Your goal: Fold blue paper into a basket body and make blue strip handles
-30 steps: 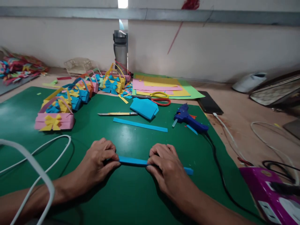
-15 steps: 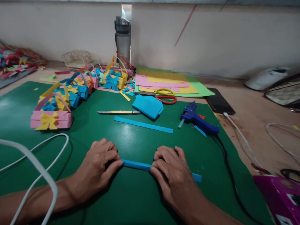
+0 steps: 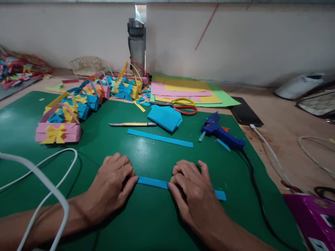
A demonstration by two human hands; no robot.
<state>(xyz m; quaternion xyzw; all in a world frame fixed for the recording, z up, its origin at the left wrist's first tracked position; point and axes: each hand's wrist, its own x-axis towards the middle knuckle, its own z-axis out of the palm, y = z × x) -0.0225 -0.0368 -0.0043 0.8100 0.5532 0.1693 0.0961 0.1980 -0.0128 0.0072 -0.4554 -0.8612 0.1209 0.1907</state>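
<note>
A narrow blue paper strip lies low over the green mat, stretched between both hands. My left hand pinches its left end between thumb and curled fingers. Farther right, my right hand presses thumb and fingers together on the same strip, and the strip's right end sticks out past that hand. Behind them rests a second blue paper strip, flat on the mat. A folded blue paper piece and a craft knife lie beyond it.
Small paper baskets line the left. A blue glue gun with a black cord sits right, near a phone. Scissors lie before stacked coloured paper. A bottle stands behind. A white cable loops over my left forearm.
Both hands keep their hold on the strip and have barely shifted. The strip between them appears slightly flatter. The white cable at left has moved a little to the right.
</note>
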